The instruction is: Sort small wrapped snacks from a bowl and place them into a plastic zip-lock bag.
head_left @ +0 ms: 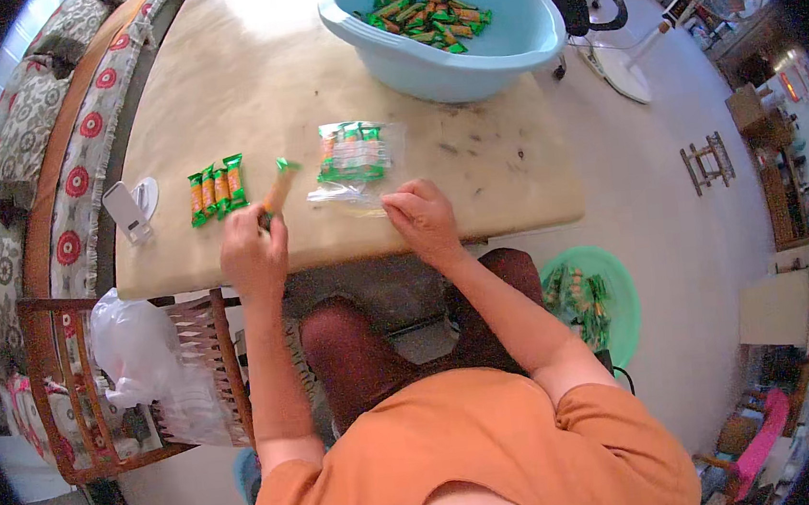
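My left hand (pixel 252 248) grips the lower end of a single wrapped snack stick (pixel 279 188), orange with green ends and slightly blurred, above the table. Beside it, a short row of similar wrapped sticks (pixel 217 189) lies side by side on the tabletop. To the right is a clear plastic bag (pixel 354 154) with several wrapped sticks inside and its mouth towards me. The thumb and fingers of my right hand (pixel 424 218) pinch the near right corner of that bag's mouth.
A light blue basin (pixel 461 78) holding many wrapped sticks (pixel 427 19) stands at the table's far side. A small white device (pixel 128 213) lies at the left edge. On the floor at right sits a green basin (pixel 622 305) with filled bags. A wooden chair (pixel 222 355) bears white plastic bags (pixel 134 341).
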`<state>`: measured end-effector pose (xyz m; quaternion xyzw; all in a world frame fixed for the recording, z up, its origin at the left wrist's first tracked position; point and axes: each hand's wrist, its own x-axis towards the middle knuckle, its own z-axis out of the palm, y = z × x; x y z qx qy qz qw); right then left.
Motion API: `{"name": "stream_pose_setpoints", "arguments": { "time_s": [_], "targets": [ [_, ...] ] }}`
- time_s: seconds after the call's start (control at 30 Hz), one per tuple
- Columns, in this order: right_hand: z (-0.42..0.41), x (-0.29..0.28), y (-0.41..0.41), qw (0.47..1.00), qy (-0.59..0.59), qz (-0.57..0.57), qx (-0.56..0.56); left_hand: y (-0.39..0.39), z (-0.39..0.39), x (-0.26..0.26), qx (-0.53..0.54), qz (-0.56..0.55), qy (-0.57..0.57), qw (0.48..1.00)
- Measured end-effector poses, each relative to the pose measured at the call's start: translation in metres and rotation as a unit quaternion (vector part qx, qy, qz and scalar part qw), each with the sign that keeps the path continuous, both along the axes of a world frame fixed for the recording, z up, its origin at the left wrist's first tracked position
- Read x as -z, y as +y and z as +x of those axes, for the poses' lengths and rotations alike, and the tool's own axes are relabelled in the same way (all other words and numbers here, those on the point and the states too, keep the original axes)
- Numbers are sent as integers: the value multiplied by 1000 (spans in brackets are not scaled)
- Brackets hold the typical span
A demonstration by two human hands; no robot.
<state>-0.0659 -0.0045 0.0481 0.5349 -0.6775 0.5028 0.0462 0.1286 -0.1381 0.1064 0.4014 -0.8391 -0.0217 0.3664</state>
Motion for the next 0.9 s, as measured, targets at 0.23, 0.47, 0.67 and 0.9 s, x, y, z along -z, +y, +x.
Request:
{"name": "stream_pose_setpoints", "arguments": {
  "time_s": [0.23, 0.47, 0.67, 0.9],
  "targets": [
    [1, -5, -1, 999, 17, -46, -1, 65, -7, -18, 113, 106, -83, 984],
    [-2, 3, -1, 999, 12, -44, -4, 65, -56, -6, 88, 133, -120, 980],
    [2, -4, -2, 999, -5, -46, -17, 59, -75, 18, 132, 113, -48, 984],
    [-1, -6, 1, 998, -3, -59, -1, 65, -76, 19, 204, 264, 55, 941]
  ]
}}
